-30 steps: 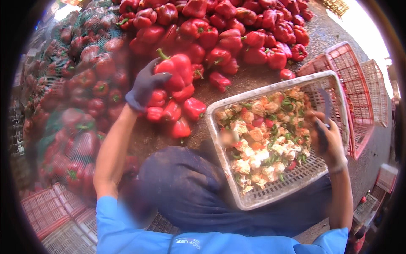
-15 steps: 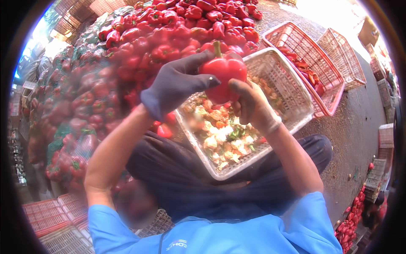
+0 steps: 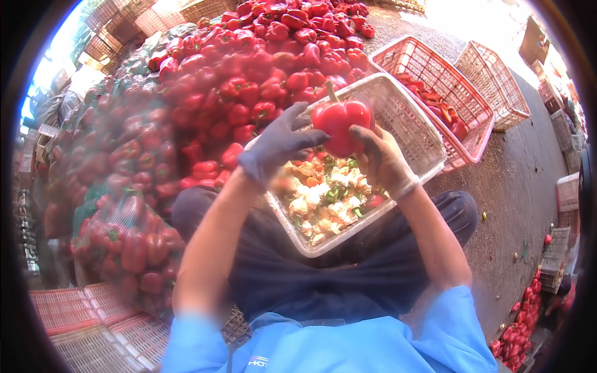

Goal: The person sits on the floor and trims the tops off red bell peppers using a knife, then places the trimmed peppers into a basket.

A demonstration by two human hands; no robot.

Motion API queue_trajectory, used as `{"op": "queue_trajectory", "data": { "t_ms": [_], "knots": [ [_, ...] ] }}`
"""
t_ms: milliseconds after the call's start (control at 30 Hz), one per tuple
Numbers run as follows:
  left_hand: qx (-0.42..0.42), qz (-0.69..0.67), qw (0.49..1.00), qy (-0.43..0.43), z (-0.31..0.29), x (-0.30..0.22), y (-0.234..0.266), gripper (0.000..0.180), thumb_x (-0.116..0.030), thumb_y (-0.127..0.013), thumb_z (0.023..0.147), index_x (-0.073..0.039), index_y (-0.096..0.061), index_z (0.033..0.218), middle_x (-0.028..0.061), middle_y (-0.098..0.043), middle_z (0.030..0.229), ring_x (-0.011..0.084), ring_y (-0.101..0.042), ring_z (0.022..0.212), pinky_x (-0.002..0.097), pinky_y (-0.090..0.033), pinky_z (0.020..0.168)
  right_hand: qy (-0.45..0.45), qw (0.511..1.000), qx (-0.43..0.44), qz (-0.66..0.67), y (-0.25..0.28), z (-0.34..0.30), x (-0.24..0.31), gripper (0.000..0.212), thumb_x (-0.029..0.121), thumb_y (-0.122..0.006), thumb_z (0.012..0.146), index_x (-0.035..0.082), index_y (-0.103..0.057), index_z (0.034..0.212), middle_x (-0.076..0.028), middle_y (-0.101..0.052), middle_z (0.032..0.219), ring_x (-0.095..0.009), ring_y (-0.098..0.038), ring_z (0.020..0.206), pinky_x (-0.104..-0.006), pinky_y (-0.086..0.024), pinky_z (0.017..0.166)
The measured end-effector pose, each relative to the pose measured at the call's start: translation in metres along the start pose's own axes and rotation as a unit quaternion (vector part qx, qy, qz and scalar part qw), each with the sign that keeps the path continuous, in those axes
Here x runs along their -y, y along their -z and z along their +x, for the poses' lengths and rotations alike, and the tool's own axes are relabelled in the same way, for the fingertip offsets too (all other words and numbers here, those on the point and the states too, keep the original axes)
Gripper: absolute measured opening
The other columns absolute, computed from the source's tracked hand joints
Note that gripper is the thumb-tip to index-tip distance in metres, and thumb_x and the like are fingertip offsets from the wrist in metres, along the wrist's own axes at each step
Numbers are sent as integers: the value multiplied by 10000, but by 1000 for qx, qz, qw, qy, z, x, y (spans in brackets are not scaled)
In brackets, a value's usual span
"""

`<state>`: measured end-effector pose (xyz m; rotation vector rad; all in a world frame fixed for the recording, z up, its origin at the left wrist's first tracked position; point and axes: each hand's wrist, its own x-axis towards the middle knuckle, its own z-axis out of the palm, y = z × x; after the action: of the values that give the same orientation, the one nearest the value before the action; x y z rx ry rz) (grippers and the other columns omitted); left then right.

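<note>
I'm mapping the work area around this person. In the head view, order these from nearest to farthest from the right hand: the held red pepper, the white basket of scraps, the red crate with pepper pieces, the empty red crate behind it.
1. Held red pepper, touching the right hand.
2. White basket, just under the hand.
3. Red crate with pepper pieces, to the right beyond the basket.
4. Empty red crate, farther right.

A pepper (image 3: 339, 124) was held over the scrap crate (image 3: 410, 124) on the lap; the pepper heap (image 3: 261, 62) lay behind, two crates (image 3: 435, 68) right.
</note>
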<state>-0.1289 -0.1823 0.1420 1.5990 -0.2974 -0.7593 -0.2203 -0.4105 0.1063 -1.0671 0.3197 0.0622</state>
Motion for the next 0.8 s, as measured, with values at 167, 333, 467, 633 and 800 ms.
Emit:
{"op": "queue_trajectory", "data": {
  "t_ms": [167,333,467,633,800],
  "knots": [
    [0,-130,988,-90,-7,25,-18,832,-256,-852,932,-35,-455,1629,83,-650,1433,177,-696,1248,342,-630,970,-68,989,7,-128,-1,1,-3,420,366,-846,999,110,-675,1284,48,-645,878,-19,-510,563,-191,-384,488],
    [-96,-174,970,-140,-5,47,-21,766,-95,-860,939,-14,-497,1607,114,-714,1333,181,-718,1182,344,-617,1014,-62,974,46,-212,-15,0,-2,477,435,-840,1012,107,-660,1307,63,-589,749,-23,-455,495,-205,-351,447],
    [-155,-187,961,-130,-5,53,-16,639,-74,-840,951,8,-560,1519,124,-738,1273,176,-730,1135,326,-630,964,-57,975,35,-211,-10,3,-2,544,534,-829,1011,99,-657,1287,81,-529,658,-26,-441,481,-226,-345,426],
    [-160,-202,955,-145,-3,55,-13,519,-58,-833,957,4,-611,1422,113,-749,1218,160,-734,1064,303,-633,904,-82,966,42,-241,-13,3,-4,532,597,-791,1020,108,-641,1167,72,-521,648,-37,-470,475,-228,-342,414],
    [-185,-147,946,-222,-1,61,-13,509,-36,-837,936,-8,-637,1403,95,-741,1211,146,-722,1053,298,-625,915,-95,975,56,-195,-6,7,-12,475,522,-795,1041,92,-646,1176,69,-558,695,-31,-488,496,-221,-368,437]
  ]
}}
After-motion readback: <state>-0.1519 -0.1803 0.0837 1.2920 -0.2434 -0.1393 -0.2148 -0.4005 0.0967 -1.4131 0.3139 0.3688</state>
